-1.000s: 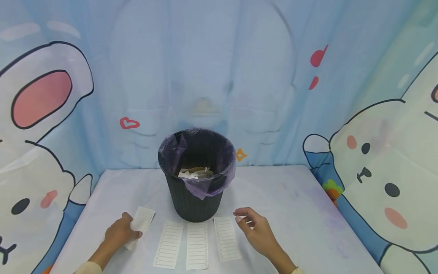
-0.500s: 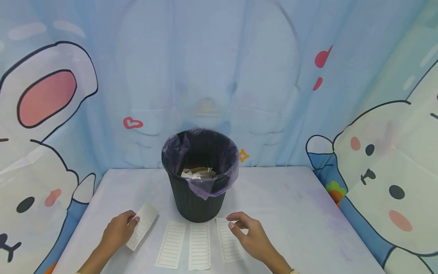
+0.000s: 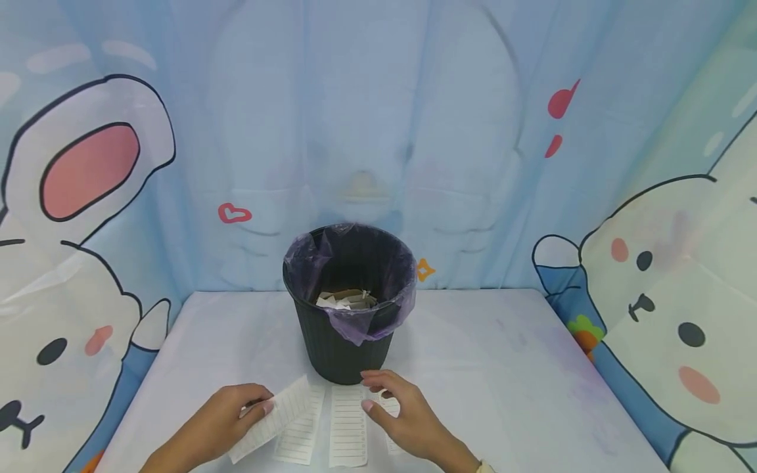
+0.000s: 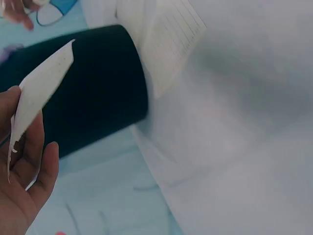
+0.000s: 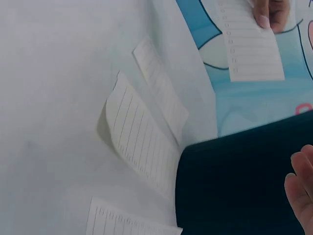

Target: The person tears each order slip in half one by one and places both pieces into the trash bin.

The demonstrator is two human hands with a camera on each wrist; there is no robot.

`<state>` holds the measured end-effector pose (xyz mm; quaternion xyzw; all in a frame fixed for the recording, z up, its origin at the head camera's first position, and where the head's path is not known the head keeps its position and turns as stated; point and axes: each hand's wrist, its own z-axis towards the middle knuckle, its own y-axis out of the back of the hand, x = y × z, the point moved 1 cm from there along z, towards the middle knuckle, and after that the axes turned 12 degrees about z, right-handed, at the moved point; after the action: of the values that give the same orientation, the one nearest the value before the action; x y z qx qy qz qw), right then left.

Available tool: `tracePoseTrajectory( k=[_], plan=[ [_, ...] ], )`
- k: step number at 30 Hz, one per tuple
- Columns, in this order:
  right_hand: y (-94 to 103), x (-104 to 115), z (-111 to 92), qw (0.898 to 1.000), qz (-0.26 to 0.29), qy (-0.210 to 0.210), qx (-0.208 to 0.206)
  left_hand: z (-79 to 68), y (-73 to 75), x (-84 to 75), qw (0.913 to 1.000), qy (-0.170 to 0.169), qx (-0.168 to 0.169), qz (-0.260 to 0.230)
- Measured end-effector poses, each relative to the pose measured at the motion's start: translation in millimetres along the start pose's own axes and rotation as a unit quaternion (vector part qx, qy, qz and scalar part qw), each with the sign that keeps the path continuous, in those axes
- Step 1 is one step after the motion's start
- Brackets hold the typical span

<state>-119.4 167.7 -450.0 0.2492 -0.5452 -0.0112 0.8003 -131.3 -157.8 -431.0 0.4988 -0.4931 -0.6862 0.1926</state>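
Between thumb and fingers, my left hand (image 3: pixel 221 420) pinches a lined strip of paper (image 3: pixel 286 407), tilted and raised off the table. The right wrist view also shows this held strip (image 5: pixel 254 46), printed with lines and small boxes. Part of it overlaps the left one of three similar strips on the table. The middle strip (image 3: pixel 348 430) lies in plain sight in the head view. My right hand (image 3: pixel 408 417), its fingers loosely bent and holding nothing, hovers over the right strip (image 3: pixel 389 402) and hides much of it.
Behind the strips stands a black bin (image 3: pixel 340 355) with a purple liner (image 3: pixel 357 325) folded over its rim. Scraps of paper and card (image 3: pixel 345 299) lie inside. A blue cartoon-print curtain (image 3: pixel 473 131) hangs behind the white-covered table (image 3: pixel 491 368).
My left hand has lifted its strip off the table and carried it right, toward the other strips. My right hand has shifted left over the right strip.
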Motion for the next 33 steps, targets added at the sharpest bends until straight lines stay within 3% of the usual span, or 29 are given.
tracePoseTrajectory(
  k=[3, 8, 14, 19, 27, 33],
  plan=[
    [-9.5, 5, 6, 0.999, 0.002, 0.034, 0.017, 0.0, -4.2, -11.0, 0.9985, -0.053, 0.012, -0.004],
    [-20.2, 11, 14, 0.994, -0.021, 0.09, 0.061, 2.4, -9.2, -25.3, 0.9941, -0.1, 0.04, 0.017],
    [-29.3, 12, 20, 0.982, 0.02, 0.13, 0.137, 7.9, -13.2, -37.7, 0.9917, -0.106, 0.073, -0.003],
    [-33.8, 15, 23, 0.979, 0.068, 0.116, 0.156, 11.4, -19.1, -41.6, 0.9913, -0.115, 0.062, -0.013],
    [-33.0, 14, 26, 0.986, 0.052, 0.07, 0.145, 15.6, -24.6, -40.6, 0.9897, -0.139, 0.025, -0.021],
    [-31.9, 14, 26, 0.987, 0.052, 0.034, 0.149, 15.5, -27.5, -37.9, 0.9901, -0.136, 0.019, -0.03]
  ],
)
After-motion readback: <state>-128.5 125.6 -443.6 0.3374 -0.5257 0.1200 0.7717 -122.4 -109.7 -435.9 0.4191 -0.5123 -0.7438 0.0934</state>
